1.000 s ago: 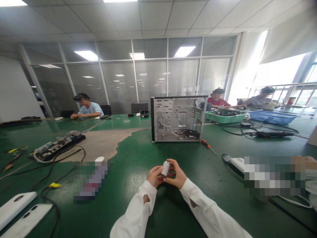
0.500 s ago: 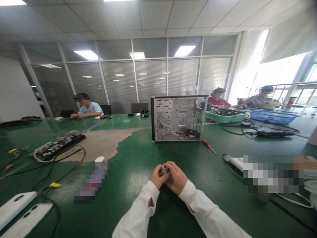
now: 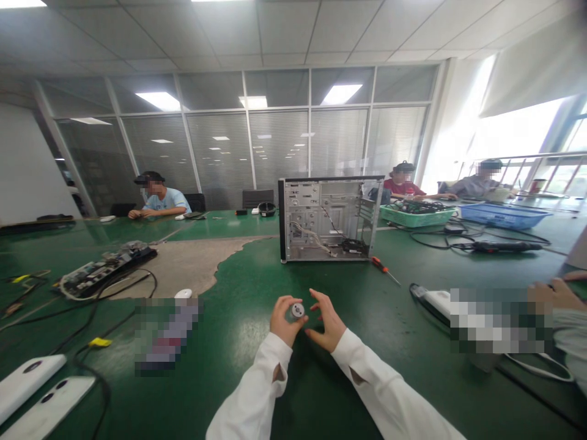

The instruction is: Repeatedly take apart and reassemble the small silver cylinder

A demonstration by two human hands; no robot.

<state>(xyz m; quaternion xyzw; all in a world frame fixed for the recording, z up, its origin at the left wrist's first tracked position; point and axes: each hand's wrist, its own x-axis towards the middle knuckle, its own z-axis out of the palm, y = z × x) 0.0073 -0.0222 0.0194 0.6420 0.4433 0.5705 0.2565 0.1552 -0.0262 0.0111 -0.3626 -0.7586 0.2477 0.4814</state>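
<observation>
My left hand (image 3: 285,322) is closed around a small grey metal motor (image 3: 298,310), a short cylinder. Its round end face, with a dark middle and small holes, is turned toward me. Just to the right, my right hand (image 3: 328,322) is open, its thumb and fingers spread apart and holding nothing. Both hands are above the green table (image 3: 247,391), close in front of me. Beyond them stands an open computer case (image 3: 328,220) with cables inside, and an orange screwdriver (image 3: 380,265) lies by its right corner.
At left are a circuit assembly (image 3: 107,269), black cables and white devices (image 3: 32,382). Green (image 3: 417,217) and blue (image 3: 504,215) baskets stand at far right. A co-worker's hand (image 3: 553,296) is at the right edge. Other people sit across the table.
My right hand has let go of the motor and moved slightly right, its fingers opening. The left hand has shifted a little left, with the motor's end now facing me.
</observation>
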